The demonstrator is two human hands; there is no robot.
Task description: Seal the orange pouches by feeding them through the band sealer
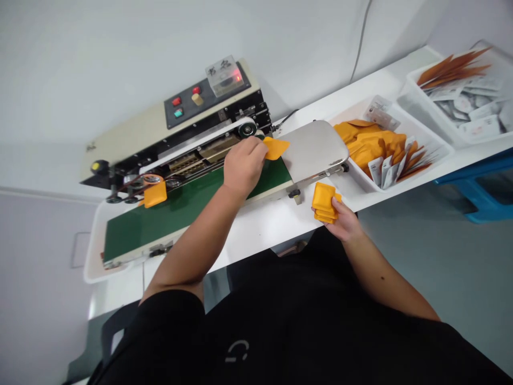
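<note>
Orange flat pouch [277, 148], pinched in left hand [244, 166] near black round wheel [247, 129], above right end of green flat conveyor belt [200, 195] — possible crooked entry if tilted, possible nip if held too long. Small stacked orange pouches [324, 197], gripped in right hand [345, 221] by white tabletop [248, 240] edge; possible spill from loose hold.

Orange-yellow against green, cream and white

Plain orange-yellow for the packet [277, 148] in the left hand [244, 164] and the stack [324, 199] in the right hand [344, 220]; under the left hand, a dark green belt [188, 208]; beyond it, a cream housing [134, 128], its dark grey panel [189, 108] dotted with red buttons [177, 100] and a teal button [178, 113]; past the right hand, a silver-grey plate [315, 143], a white tub [436, 141] and orange pouches [366, 141]; to its right, a blue stool [473, 190]; nearer than both, a black shirt [292, 315] with a grey curved logo [240, 343]
</note>
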